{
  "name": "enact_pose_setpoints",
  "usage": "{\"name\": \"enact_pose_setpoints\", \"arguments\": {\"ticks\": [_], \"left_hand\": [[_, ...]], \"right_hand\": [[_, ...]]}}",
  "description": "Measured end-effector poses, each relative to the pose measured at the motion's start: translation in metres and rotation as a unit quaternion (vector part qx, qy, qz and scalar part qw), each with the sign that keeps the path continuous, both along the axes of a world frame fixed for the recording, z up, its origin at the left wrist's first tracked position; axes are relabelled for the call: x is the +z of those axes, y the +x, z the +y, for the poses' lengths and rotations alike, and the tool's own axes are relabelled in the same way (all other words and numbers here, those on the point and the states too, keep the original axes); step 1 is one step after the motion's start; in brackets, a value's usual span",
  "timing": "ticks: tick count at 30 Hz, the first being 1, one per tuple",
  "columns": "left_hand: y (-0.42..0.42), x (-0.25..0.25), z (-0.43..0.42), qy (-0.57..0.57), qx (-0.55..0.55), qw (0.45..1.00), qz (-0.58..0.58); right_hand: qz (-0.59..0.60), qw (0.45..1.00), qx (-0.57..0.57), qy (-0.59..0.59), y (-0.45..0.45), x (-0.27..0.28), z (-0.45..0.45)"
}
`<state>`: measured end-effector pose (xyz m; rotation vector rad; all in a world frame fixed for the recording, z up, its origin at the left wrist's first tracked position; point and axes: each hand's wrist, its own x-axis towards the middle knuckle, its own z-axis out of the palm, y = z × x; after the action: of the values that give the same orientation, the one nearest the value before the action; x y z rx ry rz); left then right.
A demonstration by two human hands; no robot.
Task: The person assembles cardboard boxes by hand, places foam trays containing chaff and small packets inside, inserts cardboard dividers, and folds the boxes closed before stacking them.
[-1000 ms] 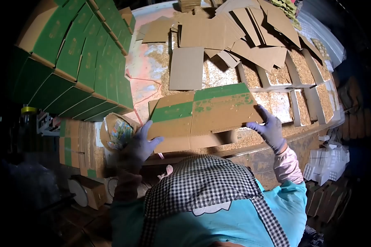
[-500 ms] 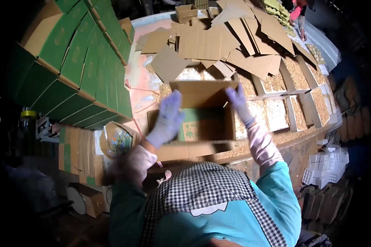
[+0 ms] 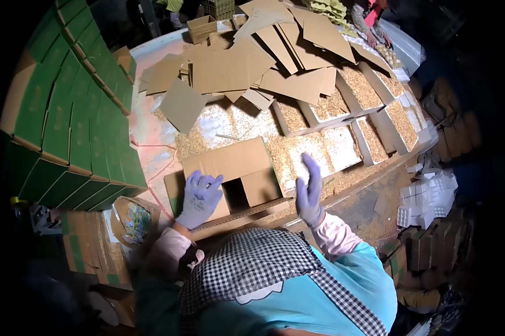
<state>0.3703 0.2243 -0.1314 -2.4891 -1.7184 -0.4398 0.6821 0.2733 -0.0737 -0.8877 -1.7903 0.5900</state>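
Note:
A cardboard box (image 3: 227,162) stands in front of me at the near edge of the table, its brown flaps folded partly over the top. A dark gap (image 3: 235,195) shows between the flaps. My left hand (image 3: 199,200), in a pale purple-grey glove, rests on the left part of the box top, palm down and fingers apart. Just right of the box is my right hand (image 3: 310,193), gloved alike, held in the air with thumb and fingers apart and nothing in it. The near flap (image 3: 241,218) sticks out towards my apron.
Green boxes (image 3: 76,117) are stacked high at left. Flat cardboard sheets (image 3: 230,64) lie heaped at the back. Trays of wood-shaving-like filling (image 3: 367,89) stand at right. White cartons (image 3: 426,196) lie lower right. Another person's hands (image 3: 378,39) work at the far right.
The box, open with its green printed inside showing, now has flaps folded inward over it. My left hand has moved down onto its top; my right hand has come off the box's right side.

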Motion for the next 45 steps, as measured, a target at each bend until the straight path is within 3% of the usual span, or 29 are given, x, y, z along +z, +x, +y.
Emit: {"name": "enact_pose_setpoints", "arguments": {"ticks": [1, 2, 3, 5, 6, 8, 9, 11, 13, 14, 15, 16, 17, 19, 21, 22, 24, 26, 27, 28, 29, 30, 31, 33, 35, 38, 42, 43, 45], "left_hand": [[-0.006, 0.000, 0.009, 0.008, -0.028, 0.999, -0.036], [-0.008, 0.000, 0.022, 0.013, -0.063, 0.995, -0.070], [-0.008, 0.017, 0.040, -0.036, -0.023, 0.995, -0.095], [-0.012, 0.019, 0.059, -0.178, -0.033, 0.979, -0.095], [-0.009, 0.020, 0.059, -0.223, -0.037, 0.970, -0.093], [0.010, 0.026, 0.030, -0.071, -0.036, 0.995, -0.066], [0.000, 0.026, 0.019, -0.064, -0.039, 0.995, -0.062], [-0.038, 0.021, 0.005, -0.150, 0.024, 0.960, -0.236], [-0.055, 0.028, -0.003, -0.056, 0.054, 0.879, -0.470], [-0.046, 0.027, -0.002, -0.014, 0.045, 0.788, -0.614], [-0.040, 0.027, -0.008, -0.035, 0.075, 0.746, -0.661], [-0.035, 0.022, -0.016, -0.069, 0.129, 0.727, -0.671], [-0.028, 0.015, -0.026, -0.088, 0.178, 0.714, -0.671], [-0.018, 0.013, -0.038, -0.116, 0.228, 0.712, -0.654], [-0.026, 0.035, -0.040, -0.179, 0.233, 0.736, -0.610], [-0.029, 0.043, -0.041, -0.217, 0.228, 0.755, -0.575], [-0.062, -0.002, -0.034, -0.155, 0.033, 0.896, -0.416], [-0.062, -0.014, -0.029, -0.168, -0.003, 0.834, -0.526], [-0.035, 0.006, -0.030, -0.143, 0.153, 0.762, -0.612], [-0.019, 0.017, -0.028, -0.112, 0.304, 0.660, -0.677], [-0.020, 0.005, -0.028, -0.106, 0.307, 0.658, -0.680], [-0.026, -0.019, -0.031, -0.074, 0.337, 0.738, -0.580], [-0.030, -0.031, -0.028, -0.042, 0.362, 0.804, -0.469], [-0.035, -0.053, -0.024, -0.023, 0.369, 0.818, -0.442], [-0.040, -0.061, -0.028, -0.012, 0.377, 0.830, -0.410], [-0.037, -0.041, -0.022, -0.042, 0.369, 0.779, -0.504], [-0.054, -0.055, -0.028, -0.083, 0.378, 0.782, -0.489], [-0.056, -0.059, -0.028, -0.066, 0.356, 0.796, -0.484], [-0.052, -0.055, -0.032, -0.053, 0.343, 0.805, -0.481]], "right_hand": [[-0.025, 0.996, 0.087, 0.001, -0.005, 0.014, -0.012], [-0.234, 0.953, 0.183, 0.055, -0.016, 0.045, -0.001], [-0.269, 0.945, 0.156, 0.103, -0.023, 0.020, 0.017], [-0.366, 0.928, -0.024, 0.061, -0.047, -0.011, 0.052], [-0.366, 0.928, -0.027, 0.058, -0.047, -0.035, 0.048], [-0.127, 0.991, -0.019, -0.046, -0.048, -0.068, 0.050], [0.141, 0.934, 0.008, -0.328, -0.051, -0.035, 0.026], [0.258, 0.758, 0.123, -0.587, -0.034, -0.101, 0.028], [0.004, 0.901, 0.137, -0.411, -0.048, -0.096, -0.001], [0.067, 0.928, 0.147, -0.335, -0.069, -0.062, 0.006], [0.046, 0.934, 0.157, -0.317, -0.079, -0.009, 0.008], [0.026, 0.939, 0.167, -0.299, -0.090, 0.045, 0.009], [-0.080, 0.922, 0.181, -0.334, -0.090, 0.082, 0.011], [-0.158, 0.959, 0.208, -0.107, -0.132, 0.030, 0.005], [-0.241, 0.893, 0.351, -0.144, -0.153, 0.024, -0.008], [-0.187, 0.888, 0.419, -0.034, -0.181, -0.009, -0.022], [-0.224, 0.866, 0.441, -0.077, -0.180, -0.055, -0.025], [-0.134, 0.888, 0.353, -0.264, -0.122, 0.000, 0.030], [-0.011, 0.942, 0.176, -0.285, -0.090, -0.006, 0.063], [0.114, 0.968, -0.008, -0.222, -0.056, -0.017, 0.105], [0.176, 0.954, -0.128, -0.205, -0.001, -0.026, 0.156], [0.286, 0.892, -0.263, -0.231, 0.050, -0.044, 0.195], [0.332, 0.877, -0.309, -0.160, 0.109, -0.095, 0.238], [0.500, 0.733, -0.257, -0.384, 0.164, -0.183, 0.311], [0.448, 0.725, -0.258, -0.454, 0.155, -0.171, 0.302], [0.455, 0.718, -0.232, -0.473, 0.148, -0.175, 0.266], [0.507, 0.714, -0.251, -0.413, 0.155, -0.158, 0.173], [0.472, 0.721, -0.317, -0.397, 0.150, -0.125, 0.140], [0.462, 0.764, -0.230, -0.386, 0.174, -0.114, 0.094]]}}
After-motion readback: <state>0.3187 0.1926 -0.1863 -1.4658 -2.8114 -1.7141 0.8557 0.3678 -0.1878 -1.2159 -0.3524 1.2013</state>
